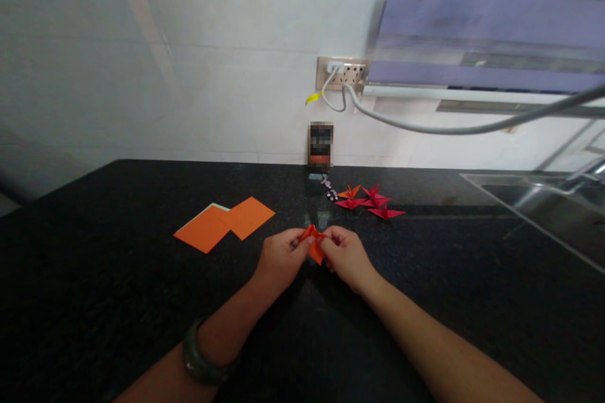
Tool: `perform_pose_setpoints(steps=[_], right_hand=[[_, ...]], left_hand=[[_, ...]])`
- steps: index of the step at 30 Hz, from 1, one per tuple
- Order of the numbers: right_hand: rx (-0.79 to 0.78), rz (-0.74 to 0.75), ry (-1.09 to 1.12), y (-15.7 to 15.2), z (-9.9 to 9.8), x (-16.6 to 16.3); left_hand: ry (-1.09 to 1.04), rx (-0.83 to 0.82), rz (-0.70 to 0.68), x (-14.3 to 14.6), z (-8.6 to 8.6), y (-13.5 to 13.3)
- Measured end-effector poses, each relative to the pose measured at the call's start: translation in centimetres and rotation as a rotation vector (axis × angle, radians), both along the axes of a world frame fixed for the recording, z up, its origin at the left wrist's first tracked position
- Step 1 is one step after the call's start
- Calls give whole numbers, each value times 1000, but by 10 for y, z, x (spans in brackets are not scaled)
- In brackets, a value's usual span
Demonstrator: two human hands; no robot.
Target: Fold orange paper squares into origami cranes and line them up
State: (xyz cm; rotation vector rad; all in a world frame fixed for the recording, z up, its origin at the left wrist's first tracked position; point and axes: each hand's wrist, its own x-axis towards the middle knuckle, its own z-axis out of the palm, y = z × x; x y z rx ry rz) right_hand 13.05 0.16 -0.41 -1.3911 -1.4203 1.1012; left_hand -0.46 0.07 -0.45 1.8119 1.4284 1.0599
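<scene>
Left of the frame's middle, I can see flat orange sheets overlapping on the dark counter, perhaps laid there within easy reach yet clear of the work. Just below the centre, the left hand pinches one side of a small folded orange paper, and the right hand pinches the other, thumbs on top, apparently to steady so slight a piece. Right of centre, an orange paper crane and several red cranes sit bunched together, probably to spare their delicate wings.

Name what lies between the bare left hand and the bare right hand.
In the head view, a small folded orange paper, pinched by the left hand and right hand.
</scene>
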Motion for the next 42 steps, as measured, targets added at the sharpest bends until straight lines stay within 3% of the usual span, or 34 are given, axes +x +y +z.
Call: perform_pose_setpoints(steps=[7,15,20,23,27,42], right_hand=[[109,-13,-143,1,-8,0],[181,-4,-186,-1,-8,0],[147,-2,16,-1,-3,2],[54,14,247,0,1,1],[-26,36,382,0,2,-2],[-39,-14,372,-2,1,-5]], left_hand=[[132,104,32,0,2,0],[206,113,43,-2,-3,-1],[37,-15,98,-2,-1,3],[-151,-171,74,0,0,6],[-318,-284,60,1,1,5],[-288,-332,-97,4,3,2]])
